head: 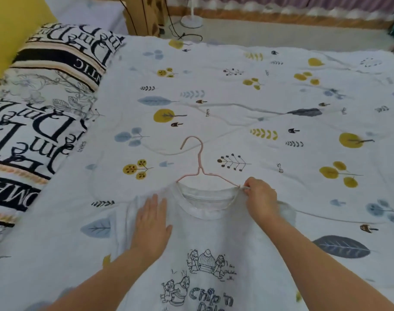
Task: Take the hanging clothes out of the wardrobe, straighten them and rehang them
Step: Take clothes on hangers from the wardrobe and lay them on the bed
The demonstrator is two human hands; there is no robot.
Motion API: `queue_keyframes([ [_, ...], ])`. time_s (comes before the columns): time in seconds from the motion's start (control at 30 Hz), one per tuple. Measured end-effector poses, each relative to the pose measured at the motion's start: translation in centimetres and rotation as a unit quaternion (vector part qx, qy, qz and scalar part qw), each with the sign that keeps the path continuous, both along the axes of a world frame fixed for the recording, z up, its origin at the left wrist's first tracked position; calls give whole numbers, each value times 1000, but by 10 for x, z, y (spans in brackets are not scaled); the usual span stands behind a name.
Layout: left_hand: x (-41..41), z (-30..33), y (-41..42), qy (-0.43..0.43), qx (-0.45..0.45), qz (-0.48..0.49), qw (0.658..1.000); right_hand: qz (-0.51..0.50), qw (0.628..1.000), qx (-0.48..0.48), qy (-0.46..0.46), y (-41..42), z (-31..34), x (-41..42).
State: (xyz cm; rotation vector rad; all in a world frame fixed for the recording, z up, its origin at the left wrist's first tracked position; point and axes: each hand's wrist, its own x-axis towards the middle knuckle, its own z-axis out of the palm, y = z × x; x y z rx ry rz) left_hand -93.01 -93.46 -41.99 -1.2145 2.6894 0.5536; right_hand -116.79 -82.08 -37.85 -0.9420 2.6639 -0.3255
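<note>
Grey T-shirt (214, 248) on bed (258, 90), straightening step: left hand (152, 223) pressed flat, right hand (260, 198) pinching collar at pink hanger (199, 162). Next: probably seat right shoulder.

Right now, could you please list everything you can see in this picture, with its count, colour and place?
Pale grey cotton T-shirt with cartoon chipmunk print: one, pale grey, lying flat on the bed, front up, nearest the camera.
Pink wire clothes hanger: one, pink, shoulders inside the T-shirt's neck, hook pointing away across the bed.
White bedcover with leaf print: one, white with yellow, blue and grey leaves, spread over the bed.
Black-and-cream lettered pillows: two as far as I can tell, along the left edge.
White fan base: one, white, on the floor beyond the bed.
Black cables: several, black, by the fan base.
Left hand: one, pressing flat on the T-shirt's shoulder.
Right hand: one, pinching the collar at the hanger's right end.
</note>
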Motion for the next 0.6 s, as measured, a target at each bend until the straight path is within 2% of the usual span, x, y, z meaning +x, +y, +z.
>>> queue_keyframes([
  [0.1,-5,-51,-5,-92,-18,-16,995,4,1000,4,15,-14,-43,-9],
  [0.23,-15,-93,-18,-149,-13,-8,989,-18,999,24,34,-7,-92,10],
  [0.3,-15,-106,-18,-157,0,-25,987,-36,996,80,13,2,-108,36],
  [0.43,-12,-122,-21,-159,40,-51,985,-8,981,186,-54,17,-127,60],
  [0.6,-19,-100,-31,-189,66,-60,978,22,967,217,-129,12,-119,42],
])
